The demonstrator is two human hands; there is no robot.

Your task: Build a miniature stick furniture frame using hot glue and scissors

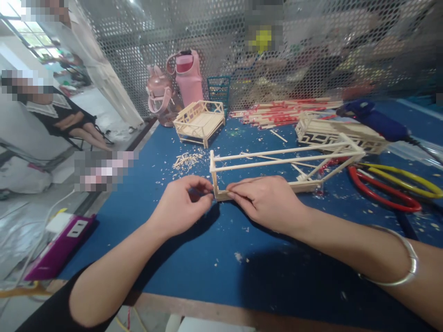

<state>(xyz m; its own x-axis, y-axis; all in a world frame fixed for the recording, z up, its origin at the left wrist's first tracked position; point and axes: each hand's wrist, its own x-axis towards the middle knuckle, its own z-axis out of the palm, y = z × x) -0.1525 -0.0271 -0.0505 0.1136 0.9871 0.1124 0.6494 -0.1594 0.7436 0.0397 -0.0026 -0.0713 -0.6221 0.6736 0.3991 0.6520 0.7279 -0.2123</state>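
A long miniature furniture frame [256, 164] of pale wooden sticks stands on the blue table in front of me. My left hand [180, 203] is at its lower left corner, with thumb and fingertips closed in a pinch against the upright post. My right hand [268, 198] pinches the bottom rail just right of that corner, and its back hides part of the rail. Any small piece between the fingertips is too hidden to make out. Beyond the frame sits a small wooden bench [200, 122] with slatted seat and railings.
Bundled sticks [284, 113], another wooden piece [332, 131] and a dark blue corded tool [377, 120] lie at the back right. Red-handled [384, 189] and yellow-handled pliers [408, 180] lie nearer. Pink bottles [188, 78] stand behind; a purple power strip [62, 246] is left. Someone sits beyond.
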